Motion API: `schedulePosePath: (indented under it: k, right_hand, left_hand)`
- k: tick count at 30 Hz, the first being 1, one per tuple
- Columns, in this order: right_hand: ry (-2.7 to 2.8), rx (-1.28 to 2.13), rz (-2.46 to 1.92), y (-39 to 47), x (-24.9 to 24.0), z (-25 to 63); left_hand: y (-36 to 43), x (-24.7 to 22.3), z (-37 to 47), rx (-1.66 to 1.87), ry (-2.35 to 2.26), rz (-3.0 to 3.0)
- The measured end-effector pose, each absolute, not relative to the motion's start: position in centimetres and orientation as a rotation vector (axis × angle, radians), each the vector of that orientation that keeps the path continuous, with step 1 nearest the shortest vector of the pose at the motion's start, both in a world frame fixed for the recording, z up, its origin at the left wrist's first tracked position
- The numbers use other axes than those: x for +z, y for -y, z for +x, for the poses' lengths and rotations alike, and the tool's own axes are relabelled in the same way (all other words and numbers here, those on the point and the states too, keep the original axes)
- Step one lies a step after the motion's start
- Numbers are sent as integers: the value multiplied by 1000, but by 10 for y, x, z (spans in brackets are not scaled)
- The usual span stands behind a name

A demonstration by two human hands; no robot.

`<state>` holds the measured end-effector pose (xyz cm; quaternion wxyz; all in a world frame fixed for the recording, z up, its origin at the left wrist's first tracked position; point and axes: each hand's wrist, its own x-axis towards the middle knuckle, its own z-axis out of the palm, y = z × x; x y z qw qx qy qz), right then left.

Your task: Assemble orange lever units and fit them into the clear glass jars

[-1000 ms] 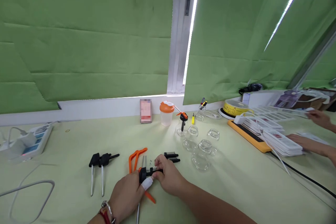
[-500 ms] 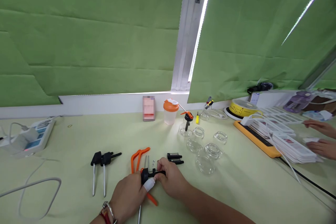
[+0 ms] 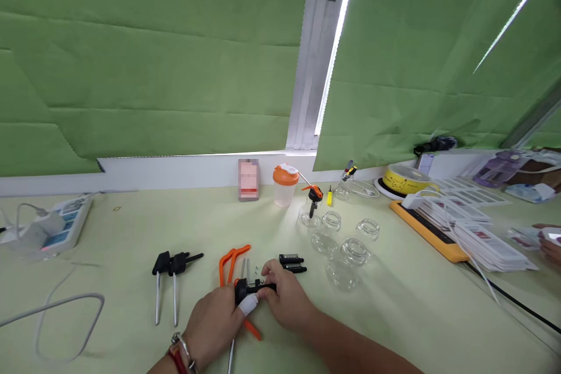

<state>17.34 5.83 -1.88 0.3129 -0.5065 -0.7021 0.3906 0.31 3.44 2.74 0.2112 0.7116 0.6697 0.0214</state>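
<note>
My left hand point(image 3: 215, 317), with a white wrap on its thumb, grips a black plastic pump head point(image 3: 241, 291) with a metal tube below. My right hand point(image 3: 287, 298) pinches the black arm on the head's right side. Orange lever handles point(image 3: 227, 263) lie just beyond and partly under my hands. Two thin metal rods point(image 3: 245, 269) and a few tiny clear bits point(image 3: 256, 270) lie beside them. Two black pieces with springs point(image 3: 293, 263) rest past my right fingers. Two similar black heads with metal tubes point(image 3: 170, 266) lie to the left.
Several clear glass jars point(image 3: 344, 273) stand on the right, one with an orange-and-black pump head point(image 3: 314, 194). Behind are an orange-lidded cup point(image 3: 284, 187) and a phone point(image 3: 248, 180). Power strips point(image 3: 65, 228) sit left and right point(image 3: 427, 231). A co-worker's hand point(image 3: 551, 242) shows far right.
My hands keep nearly the same hold and place on the black pump head. At the far right, the co-worker's hands have moved back, and one now holds a white object.
</note>
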Motion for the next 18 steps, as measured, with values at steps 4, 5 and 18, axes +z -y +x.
schedulePosePath:
  k: [4,5,18]
  right_hand:
    - [1821,1094,-1307,-58,-19,173]
    - [1815,1099,-1308,-58,-19,173]
    - [1860,1016,-1310,-59,-21,174]
  left_hand:
    - [-34,28,3,55,-1868,1965]
    - [-34,28,3,54,-1870,1962]
    - [-34,26,2,43,-1894,1950]
